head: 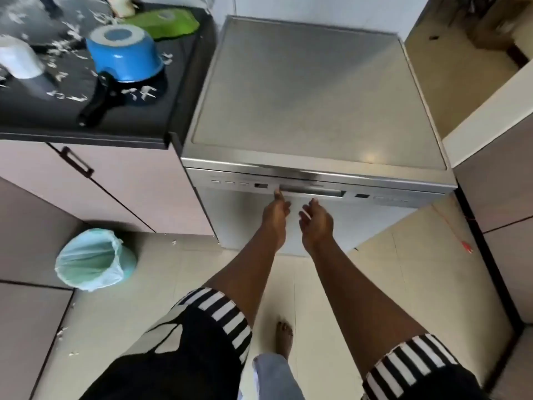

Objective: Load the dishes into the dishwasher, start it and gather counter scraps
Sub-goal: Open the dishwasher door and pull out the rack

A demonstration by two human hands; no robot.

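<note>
Left hand [276,209]: arm outstretched, fingers straight, tips touching the left end of the handle [313,192] on the dishwasher [314,90].
Right hand [316,218]: outstretched alongside, fingers loosely spread, empty.
Dishwasher: door closed, beside the bench [37,119], which carries scraps [144,92].

Door of dishwasher [317,90] closed: interior hidden. Markings on panel [242,184] too small to read. cup [17,57] blurred, cut by left edge. Pale item [121,5] cut by top edge. Whether left hand [275,212] touches handle [311,192]: unclear.
</note>
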